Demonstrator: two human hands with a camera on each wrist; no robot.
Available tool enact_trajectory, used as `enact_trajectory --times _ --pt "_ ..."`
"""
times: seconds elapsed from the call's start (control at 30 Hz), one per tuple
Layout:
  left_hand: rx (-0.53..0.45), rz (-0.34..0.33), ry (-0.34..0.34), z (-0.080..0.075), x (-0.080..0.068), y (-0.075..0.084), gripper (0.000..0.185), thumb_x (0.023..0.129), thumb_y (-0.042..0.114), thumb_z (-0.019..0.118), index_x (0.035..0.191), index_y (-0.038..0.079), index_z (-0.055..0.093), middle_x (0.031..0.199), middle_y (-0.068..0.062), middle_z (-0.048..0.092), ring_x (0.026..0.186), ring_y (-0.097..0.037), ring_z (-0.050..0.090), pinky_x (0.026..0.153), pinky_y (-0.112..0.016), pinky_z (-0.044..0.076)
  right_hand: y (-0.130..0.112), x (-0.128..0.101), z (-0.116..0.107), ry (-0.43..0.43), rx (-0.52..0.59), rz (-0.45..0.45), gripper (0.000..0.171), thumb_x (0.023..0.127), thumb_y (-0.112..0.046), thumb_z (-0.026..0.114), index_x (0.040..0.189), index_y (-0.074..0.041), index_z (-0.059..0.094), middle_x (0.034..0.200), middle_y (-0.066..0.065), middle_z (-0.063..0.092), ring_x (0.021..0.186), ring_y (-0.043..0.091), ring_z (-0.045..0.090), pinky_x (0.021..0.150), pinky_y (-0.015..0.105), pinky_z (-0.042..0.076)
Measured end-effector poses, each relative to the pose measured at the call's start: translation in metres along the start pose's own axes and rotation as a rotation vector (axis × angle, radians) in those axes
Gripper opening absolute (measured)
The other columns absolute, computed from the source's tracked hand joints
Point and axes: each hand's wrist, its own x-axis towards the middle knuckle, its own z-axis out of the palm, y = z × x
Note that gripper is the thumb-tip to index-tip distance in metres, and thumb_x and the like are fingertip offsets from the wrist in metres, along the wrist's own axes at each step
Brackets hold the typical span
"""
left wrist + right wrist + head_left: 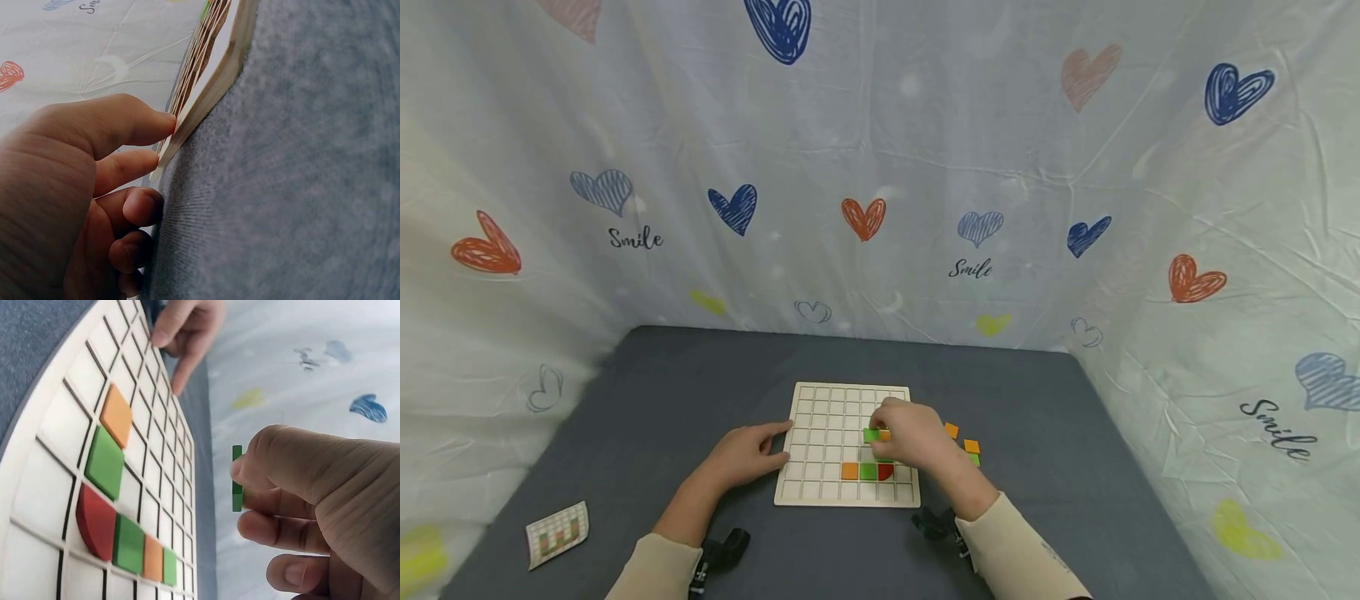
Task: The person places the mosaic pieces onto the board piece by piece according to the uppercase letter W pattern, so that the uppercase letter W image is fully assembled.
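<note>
A pale wooden grid board [820, 400] lies on the dark cloth. My left hand [741, 454] rests at its left side; thumb and index finger, spread apart, touch the edge [200, 103]. Above the board, my right hand [917, 433] pinches a thin green tile [237, 478] between thumb and fingers. In the right wrist view, an orange tile [116, 415], a green tile [105, 461] and a red rounded tile [95, 522] sit in one line of cells. From the red one, another line holds green [129, 544], orange [152, 557] and green tiles [169, 567]. In the head view my right hand partly hides these.
Loose orange tiles [972, 446] and a green tile [974, 459] lie right of the board. A card with a printed coloured grid [557, 535] lies at the far left of the table. A white curtain [917, 167] with hearts hangs around the table.
</note>
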Motion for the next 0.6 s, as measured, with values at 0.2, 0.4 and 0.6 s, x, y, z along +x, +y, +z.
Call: enact_trajectory --times 0.2,0.4,0.6 --pt "0.004 0.000 -0.002 0.000 0.000 -0.001 0.053 0.084 0.035 0.070 0.134 0.021 0.056 0.056 0.007 0.045 0.046 -0.011 0.038 0.048 -0.029 0.032 -0.012 0.008 0.008 -0.039 0.014 -0.047 0.018 0.080 -0.029 0.069 0.096 -0.021 0.074 0.086 -0.009 0.057 0.060 0.002 0.046 0.049 0.023 0.038" --pt "0.007 0.001 -0.004 -0.002 0.001 -0.001 0.053 0.085 0.036 0.069 0.134 0.021 0.056 0.056 0.007 0.045 0.046 -0.011 0.038 0.048 -0.029 0.032 -0.021 0.017 0.021 -0.093 0.000 -0.072 0.011 0.082 -0.032 0.071 0.084 -0.022 0.075 0.075 -0.010 0.053 0.056 0.002 0.045 0.046 0.022 0.036" --pt "-0.010 -0.005 -0.017 -0.002 -0.001 0.000 0.053 0.085 0.036 0.069 0.134 0.021 0.056 0.055 0.007 0.045 0.045 -0.011 0.038 0.048 -0.029 0.032 -0.021 0.022 0.033 -0.126 0.011 -0.052 0.014 0.083 -0.029 0.070 0.071 -0.024 0.074 0.056 -0.013 0.048 0.044 0.004 0.040 0.039 0.023 0.030"
